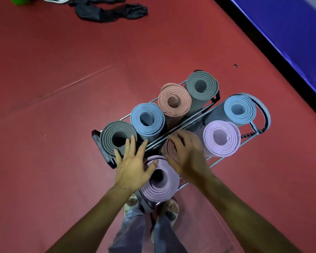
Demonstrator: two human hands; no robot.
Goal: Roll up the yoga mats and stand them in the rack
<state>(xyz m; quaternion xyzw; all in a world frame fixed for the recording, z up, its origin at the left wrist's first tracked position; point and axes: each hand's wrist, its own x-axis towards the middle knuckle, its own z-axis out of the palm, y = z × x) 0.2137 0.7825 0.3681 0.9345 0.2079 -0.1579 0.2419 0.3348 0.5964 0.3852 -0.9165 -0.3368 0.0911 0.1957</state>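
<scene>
A metal wire rack [186, 123] stands on the red floor, seen from above, with several rolled yoga mats upright in its two rows. The far row holds a grey mat [115, 137], a blue mat [147, 120], a pink mat [174, 101] and another grey mat [202, 85]. The near row holds a lilac mat [164, 185] closest to me, a pink mat [170, 148] largely hidden, a lilac mat [221, 137] and a blue mat [239, 109]. My left hand [133, 165] hovers with fingers spread, its thumb touching the nearest lilac mat's rim. My right hand [186, 152] rests over the hidden pink mat's top, fingers bent down onto it.
My feet in sandals [171, 209] stand right against the rack's near end. Dark clothing [108, 10] lies on the floor at the far left. A blue panel with a black border [281, 42] runs along the right side. Open red floor spreads to the left.
</scene>
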